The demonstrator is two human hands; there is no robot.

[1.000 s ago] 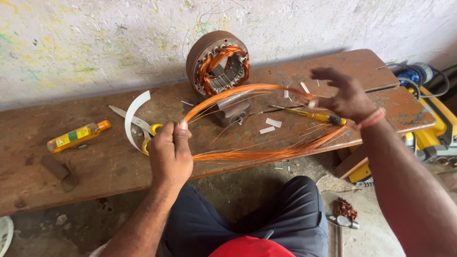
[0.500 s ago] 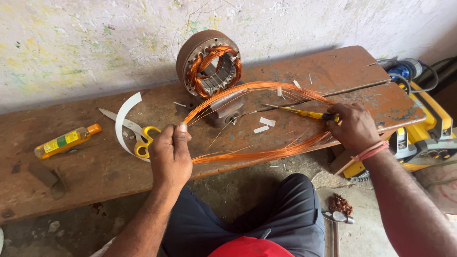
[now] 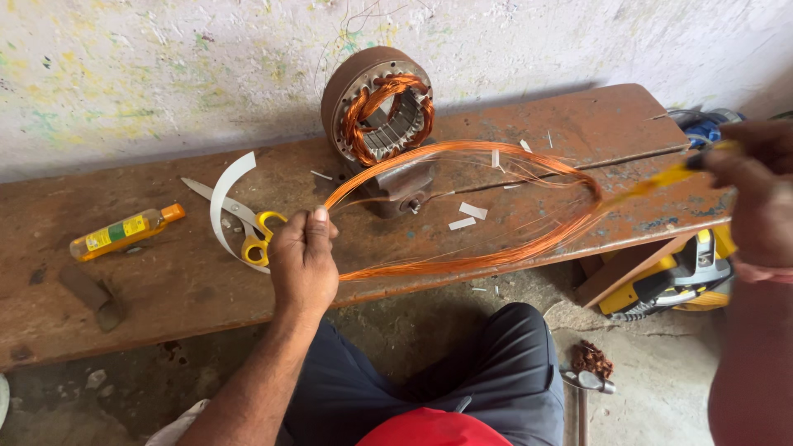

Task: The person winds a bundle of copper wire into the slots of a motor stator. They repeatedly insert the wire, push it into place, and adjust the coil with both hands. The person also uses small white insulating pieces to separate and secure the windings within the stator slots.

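- Plainly, the copper wire coil (image 3: 487,256) was a long, flattened loop of many thin, bright orange strands, stretched sideways over the front half of the rusty brown bench (image 3: 165,306).
- Its strands ran bunched along the lower run and fanned apart along the upper arc, with a few loose hairs straying near the 3 o'clock end.
- The left hand (image 3: 303,260) was clenched round the coil's 9 o'clock end, thumb up, with both runs of wire meeting inside the fist.
- The right hand (image 3: 756,194), at the 3 o'clock edge of the view, was closed on a yellow-handled tool (image 3: 661,180) whose thin end reached into the far end of the loop; whether it touched the wire could not be told.
- At 12 o'clock from the coil stood a round motor stator (image 3: 382,116), tilted on a small block, with orange windings in its slots.
- At 9 o'clock from the left hand lay yellow-handled scissors (image 3: 248,227) and a curved white strip (image 3: 221,194); farther that way lay a small yellow bottle (image 3: 124,233).
- Small white paper slips (image 3: 472,211) lay on the bench inside the loop.
- A yellow power tool (image 3: 669,285) sat below the bench at 4 o'clock.
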